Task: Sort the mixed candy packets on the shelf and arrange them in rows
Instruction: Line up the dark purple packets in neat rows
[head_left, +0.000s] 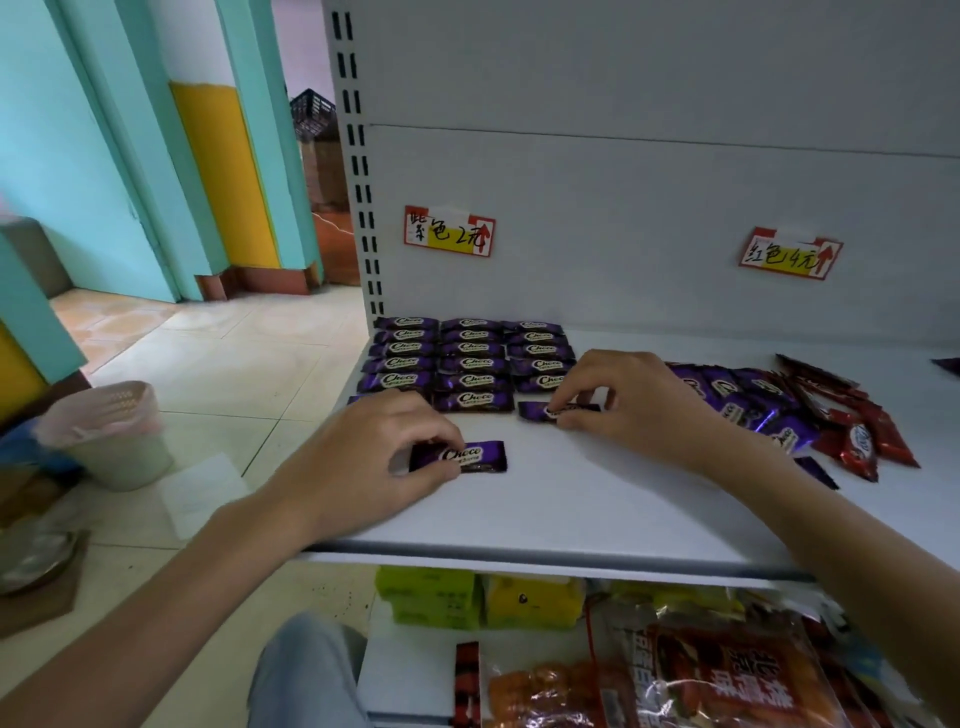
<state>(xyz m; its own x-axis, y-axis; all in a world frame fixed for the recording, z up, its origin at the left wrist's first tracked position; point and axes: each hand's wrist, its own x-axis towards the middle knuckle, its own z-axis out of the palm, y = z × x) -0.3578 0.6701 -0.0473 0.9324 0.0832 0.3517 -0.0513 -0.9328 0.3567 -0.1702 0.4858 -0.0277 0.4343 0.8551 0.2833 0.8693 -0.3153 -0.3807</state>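
Observation:
On the white shelf (571, 499), several purple Choco packets (470, 358) lie in three neat columns at the back left. My left hand (374, 452) pinches one purple packet (480, 456) in front of the columns. My right hand (618, 400) pinches another purple packet (535, 410) at the foot of the right column. To the right lies a mixed heap of purple packets (737, 397) and red packets (857, 431).
Two handwritten price labels (449, 231) (789, 253) hang on the shelf's back panel. A lower shelf holds yellow-green packs (431, 597) and snack bags (727, 675). A white waste bin (111, 436) stands on the tiled floor to the left.

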